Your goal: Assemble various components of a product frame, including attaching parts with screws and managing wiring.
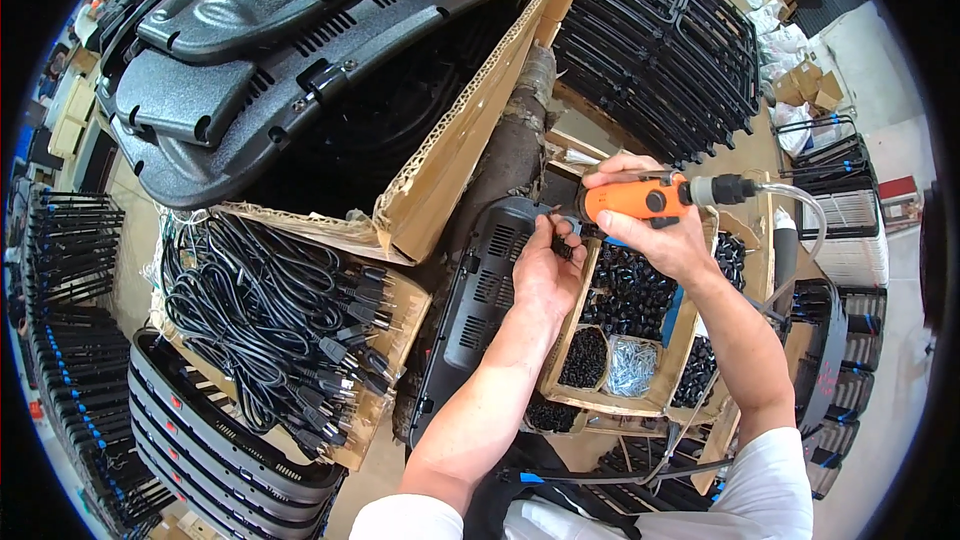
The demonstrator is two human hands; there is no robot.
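My right hand (660, 230) grips an orange air screwdriver (640, 200), held nearly level, with a clear hose (800, 195) running from its back end. My left hand (550, 265) is closed beside the driver's front end, its fingers curled round small dark screws (566, 246). Under and left of that hand lies a long black plastic cover (485, 285) with rows of vent slots. The driver's tip is close to the cover's far end; whether it touches is hidden by my fingers.
Right of the cover stands a divided wooden tray (560, 385) with black plastic parts (630, 290), dark screws (584, 358) and silver screws (631, 367). A cardboard box (440, 155) of black covers (300, 70) rises far left. Black power cables (250, 290) lie nearer. Black metal frames (660, 40) stack behind.
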